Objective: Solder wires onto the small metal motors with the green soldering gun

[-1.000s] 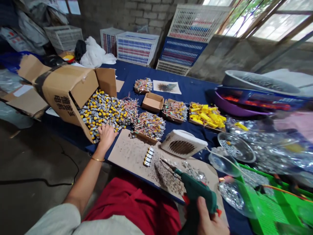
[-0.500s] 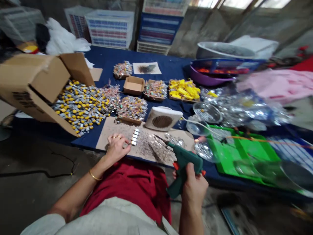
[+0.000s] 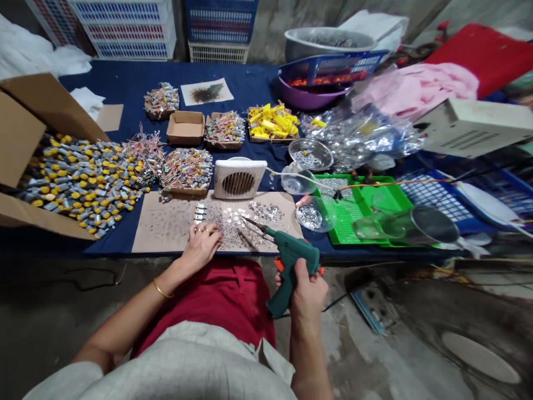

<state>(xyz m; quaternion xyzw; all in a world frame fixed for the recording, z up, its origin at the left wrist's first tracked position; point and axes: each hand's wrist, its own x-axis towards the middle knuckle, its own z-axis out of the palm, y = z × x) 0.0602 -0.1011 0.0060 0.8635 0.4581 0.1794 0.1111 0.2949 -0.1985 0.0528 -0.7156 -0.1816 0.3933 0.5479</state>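
My right hand (image 3: 307, 289) grips the handle of a green soldering gun (image 3: 287, 261), whose metal tip points left over a brown cardboard mat (image 3: 166, 225). My left hand (image 3: 201, 243) rests on the mat's near edge with its fingers curled together, beside a short row of small grey motors (image 3: 200, 211); what the fingers hold is too small to make out. Shiny metal bits (image 3: 258, 212) lie scattered on the mat between the two hands.
An open cardboard box (image 3: 25, 139) spills grey-and-yellow motors (image 3: 79, 178) at left. A white fan housing (image 3: 239, 178) stands behind the mat. Small boxes of wired motors (image 3: 187, 168), yellow parts (image 3: 272, 121), clear bowls (image 3: 310, 214) and a green tray (image 3: 358, 214) lie on the blue table (image 3: 137, 83).
My left hand left the motor pile and came back to the mat by the row of motors. The view swung right and down. The soldering gun stayed in my right hand.
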